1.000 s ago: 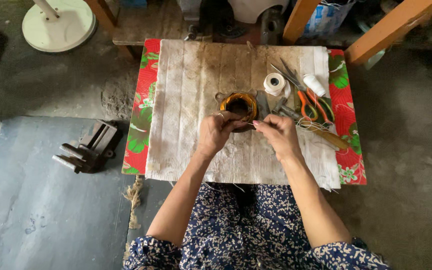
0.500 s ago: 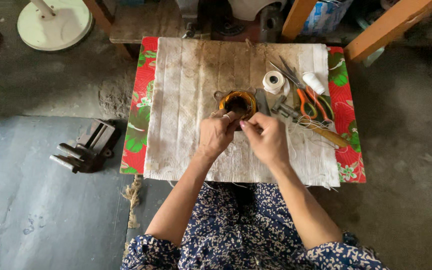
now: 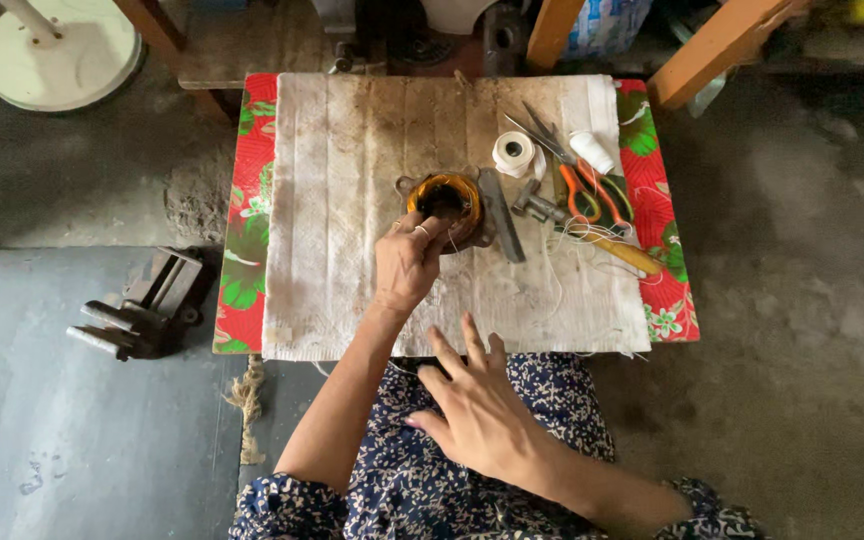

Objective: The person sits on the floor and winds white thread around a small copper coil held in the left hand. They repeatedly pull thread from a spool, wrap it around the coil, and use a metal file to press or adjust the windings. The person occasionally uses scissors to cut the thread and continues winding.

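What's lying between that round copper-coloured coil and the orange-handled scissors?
In the head view, a flat grey metal bar and a small hammer lie between the coil and the scissors, on the white cloth.

The left hand is stretched out far from the body, its forearm running up from the near left, the wrist fairly straight and the back of the hand facing up. Its fingers are curled and pinched together at the tips, with a ring showing on one of them. The right hand lies near the body over the lap, palm down, its fingers spread and pointing far and left, the forearm coming in from the near right.
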